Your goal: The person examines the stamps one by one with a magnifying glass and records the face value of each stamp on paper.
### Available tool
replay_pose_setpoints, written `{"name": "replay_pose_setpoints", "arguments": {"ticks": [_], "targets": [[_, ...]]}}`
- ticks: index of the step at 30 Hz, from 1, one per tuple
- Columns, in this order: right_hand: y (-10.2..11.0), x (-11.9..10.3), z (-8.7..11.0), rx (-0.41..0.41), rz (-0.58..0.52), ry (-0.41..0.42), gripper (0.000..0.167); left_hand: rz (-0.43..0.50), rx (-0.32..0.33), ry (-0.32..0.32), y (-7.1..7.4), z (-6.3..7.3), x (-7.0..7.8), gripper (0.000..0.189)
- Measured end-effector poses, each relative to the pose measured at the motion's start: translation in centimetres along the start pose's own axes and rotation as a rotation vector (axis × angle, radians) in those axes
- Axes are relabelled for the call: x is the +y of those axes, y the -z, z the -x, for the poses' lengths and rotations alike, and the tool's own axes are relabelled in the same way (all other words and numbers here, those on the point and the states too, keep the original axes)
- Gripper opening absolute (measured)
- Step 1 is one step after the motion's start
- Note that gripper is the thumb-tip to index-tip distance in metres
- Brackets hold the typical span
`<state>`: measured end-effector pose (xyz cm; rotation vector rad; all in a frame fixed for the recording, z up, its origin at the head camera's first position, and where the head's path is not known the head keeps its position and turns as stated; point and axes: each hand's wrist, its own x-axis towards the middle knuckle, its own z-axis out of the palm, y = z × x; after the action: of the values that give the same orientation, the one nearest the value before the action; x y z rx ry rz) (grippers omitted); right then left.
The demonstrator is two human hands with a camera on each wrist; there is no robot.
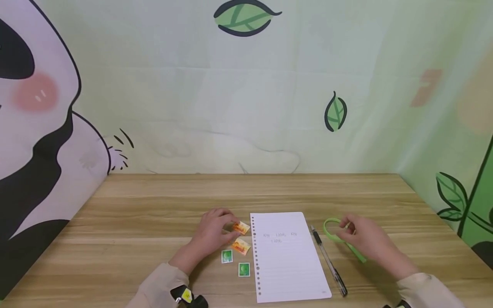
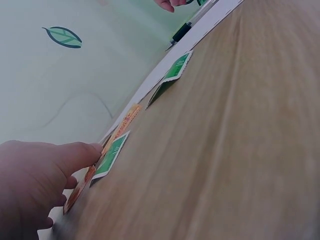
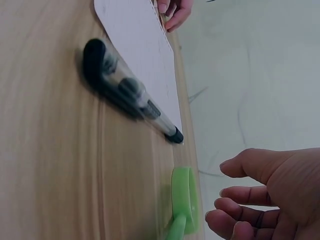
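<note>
My left hand (image 1: 215,229) is at the upper orange stamp (image 1: 242,227), left of the paper. Its thumb and index finger stand apart at the stamp's edges; whether they grip it is unclear. Just below lies a second orange stamp (image 1: 241,247). Two green stamps, a left one (image 1: 227,256) and a right one (image 1: 244,269), lie nearer the front, one partly raised off the table in the left wrist view. My right hand (image 1: 362,237), fingers loosely bent and holding nothing, hovers beside a green magnifying glass (image 1: 356,252), apart from its ring (image 3: 185,200).
A lined, hole-punched sheet (image 1: 290,269) with faint handwriting lies between the hands. Right of it, a clear pen (image 1: 327,259) with black ends points away from me. The wooden table (image 1: 173,201) ends at a printed backdrop (image 1: 185,94).
</note>
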<state>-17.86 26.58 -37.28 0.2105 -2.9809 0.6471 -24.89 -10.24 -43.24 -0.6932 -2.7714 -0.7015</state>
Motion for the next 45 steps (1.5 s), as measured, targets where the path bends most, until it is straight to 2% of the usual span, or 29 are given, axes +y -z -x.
{"name": "replay_pose_setpoints", "arguments": {"ticks": [8,13,21,38,45], "targets": [[0.5,1.0,0.5,-0.022,0.011,-0.036,0.020,-0.002,-0.006,0.016,0.3,0.0,0.1,0.026],[0.5,1.6,0.9,-0.035,0.014,-0.024,0.018,0.000,-0.003,0.016,0.3,0.1,0.0,0.026],[-0.1,2.4,1.4,-0.098,0.009,-0.047,0.017,0.006,0.000,0.013,0.2,0.1,0.0,0.026],[-0.9,2.7,1.8,-0.093,0.059,-0.044,0.015,0.000,-0.017,0.021,0.1,0.1,-0.1,0.027],[-0.9,2.7,1.7,-0.116,0.059,-0.075,0.013,0.004,-0.013,-0.011,0.2,0.1,0.0,0.027]]}}
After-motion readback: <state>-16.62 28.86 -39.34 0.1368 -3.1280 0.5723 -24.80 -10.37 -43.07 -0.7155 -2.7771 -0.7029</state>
